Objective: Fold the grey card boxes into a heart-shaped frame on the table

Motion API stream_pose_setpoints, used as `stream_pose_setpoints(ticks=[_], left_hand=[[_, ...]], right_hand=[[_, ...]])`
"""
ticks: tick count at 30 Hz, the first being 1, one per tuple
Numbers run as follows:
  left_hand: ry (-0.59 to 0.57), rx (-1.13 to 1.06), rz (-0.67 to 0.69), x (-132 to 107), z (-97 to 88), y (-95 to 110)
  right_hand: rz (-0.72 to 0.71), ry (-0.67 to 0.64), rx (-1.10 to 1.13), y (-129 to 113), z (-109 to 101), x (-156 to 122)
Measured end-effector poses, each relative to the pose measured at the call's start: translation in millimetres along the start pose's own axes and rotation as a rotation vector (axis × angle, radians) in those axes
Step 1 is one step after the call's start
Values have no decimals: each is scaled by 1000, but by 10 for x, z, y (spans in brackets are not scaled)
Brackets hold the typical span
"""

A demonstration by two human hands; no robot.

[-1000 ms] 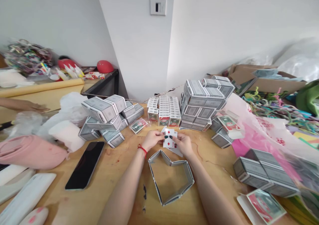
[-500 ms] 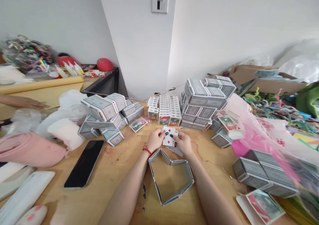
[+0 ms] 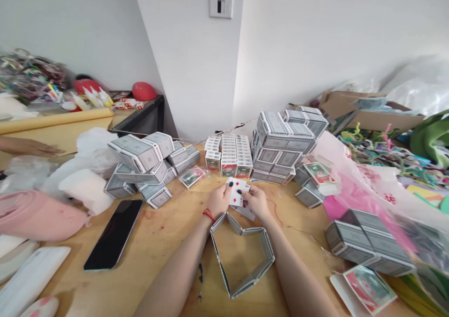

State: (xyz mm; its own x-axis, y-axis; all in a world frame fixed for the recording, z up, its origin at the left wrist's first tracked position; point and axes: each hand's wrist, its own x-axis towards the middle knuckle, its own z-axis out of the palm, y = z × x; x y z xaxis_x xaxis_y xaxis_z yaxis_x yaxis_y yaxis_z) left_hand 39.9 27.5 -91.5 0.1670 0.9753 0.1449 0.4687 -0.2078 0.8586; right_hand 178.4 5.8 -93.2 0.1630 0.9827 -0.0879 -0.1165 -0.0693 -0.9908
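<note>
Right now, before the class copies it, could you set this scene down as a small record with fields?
Left grip: pinching the playing cards by their left edge
Right grip: pinching their right edge
Between forearms: folded-card frame, notched at its far side
Beyond the cards: rows of small card boxes
Left side: black-screened phone, grey card-patterned blocks
Right side: taller grey stack
Surface: wooden table

A hand could slide over the table (image 3: 157, 235) between the black phone (image 3: 114, 235) and the left arm (image 3: 177, 265). Straight ahead, small card boxes (image 3: 228, 155) and a tall gray stack (image 3: 280, 141) block the way. Gray blocks (image 3: 366, 242) stop it on the right.
</note>
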Motion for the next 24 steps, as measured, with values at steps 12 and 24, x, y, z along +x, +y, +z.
stream_pose_setpoints(ticks=[12, 24], left_hand=[[38, -276, -67, 26, -32, 58], [130, 277, 92, 53, 6, 48]], right_hand=[[28, -13, -32, 11, 46, 5], [36, -78, -33, -31, 35, -33]])
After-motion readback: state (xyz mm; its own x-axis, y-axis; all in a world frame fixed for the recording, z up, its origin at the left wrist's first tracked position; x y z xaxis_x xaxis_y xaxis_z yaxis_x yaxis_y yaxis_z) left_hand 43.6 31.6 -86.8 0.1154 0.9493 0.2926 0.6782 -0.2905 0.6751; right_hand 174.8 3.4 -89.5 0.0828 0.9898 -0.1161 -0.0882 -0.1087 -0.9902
